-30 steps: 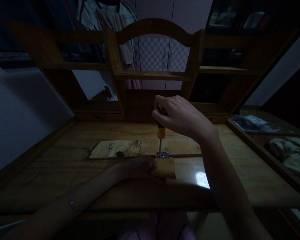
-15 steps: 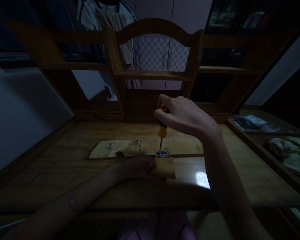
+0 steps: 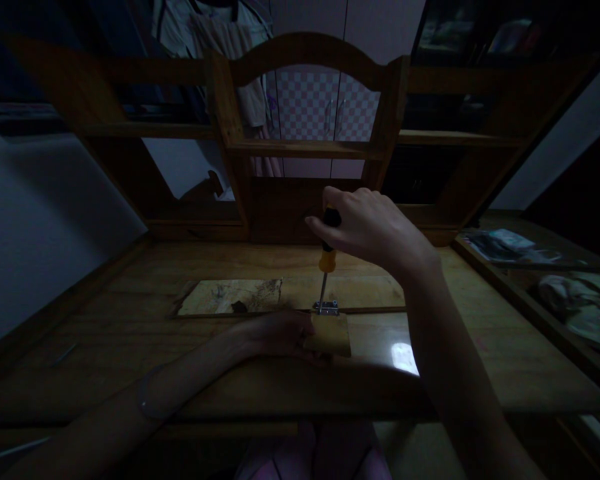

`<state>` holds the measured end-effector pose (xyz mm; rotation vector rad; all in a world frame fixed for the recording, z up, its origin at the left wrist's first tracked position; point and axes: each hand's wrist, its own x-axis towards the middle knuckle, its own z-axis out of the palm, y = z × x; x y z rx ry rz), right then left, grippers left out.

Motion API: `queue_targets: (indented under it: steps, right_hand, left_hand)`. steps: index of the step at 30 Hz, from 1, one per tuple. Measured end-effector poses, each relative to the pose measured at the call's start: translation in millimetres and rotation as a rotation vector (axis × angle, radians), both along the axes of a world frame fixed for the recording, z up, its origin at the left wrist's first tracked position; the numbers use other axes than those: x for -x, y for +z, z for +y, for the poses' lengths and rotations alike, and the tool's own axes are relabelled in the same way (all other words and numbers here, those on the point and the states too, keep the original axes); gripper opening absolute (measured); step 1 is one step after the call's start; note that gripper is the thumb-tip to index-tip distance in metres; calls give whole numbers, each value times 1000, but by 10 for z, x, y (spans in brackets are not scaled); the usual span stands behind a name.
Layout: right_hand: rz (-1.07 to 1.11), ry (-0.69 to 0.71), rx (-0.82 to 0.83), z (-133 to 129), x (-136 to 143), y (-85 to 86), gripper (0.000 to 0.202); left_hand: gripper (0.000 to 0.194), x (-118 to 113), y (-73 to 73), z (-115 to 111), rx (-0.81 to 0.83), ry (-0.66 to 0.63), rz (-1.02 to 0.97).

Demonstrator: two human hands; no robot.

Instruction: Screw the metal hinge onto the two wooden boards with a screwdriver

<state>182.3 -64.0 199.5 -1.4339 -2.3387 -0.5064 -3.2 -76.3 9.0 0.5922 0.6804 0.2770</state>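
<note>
My right hand (image 3: 375, 223) is closed around the black and yellow handle of a screwdriver (image 3: 327, 260), which stands nearly upright. Its shaft runs down to a small metal hinge (image 3: 326, 307); the exact spot where the tip sits is too small to make out. The hinge joins a long wooden board (image 3: 340, 290) and a small wooden block (image 3: 331, 333). My left hand (image 3: 285, 333) grips the left side of that block, with some fingers hidden under it. Dark stains mark the left part of the long board.
All this lies on a wooden desk (image 3: 145, 293). A shelf frame (image 3: 310, 152) rises along the desk's back. To the right are a plastic packet (image 3: 510, 240) and some crumpled cloth (image 3: 590, 307). A thin pale strip (image 3: 64, 355) lies at left.
My right thumb and fingers have shifted on the screwdriver handle, the thumb now sticking out more to the left. The handle leans slightly more to the right. The left hand and block look nearly unchanged.
</note>
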Motion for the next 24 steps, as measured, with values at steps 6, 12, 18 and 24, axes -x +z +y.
queue_targets:
  steps: [6,12,18,24]
  right_hand:
    - [50,39,97,-40,6,41,37]
    - [76,60,115,-50,19,53,31]
    - [74,104,110,-32,26,45,29]
    - [85,128,100,-71,24,53,26]
  left_hand:
    - [25,2,9,-10,-61,-48,-37]
    - [25,-28,60,-20,-90,-91,-35]
    - [22,-6,52,-18,-45,-47,-27]
    - [19,11,-31,13,-43,-58,-5]
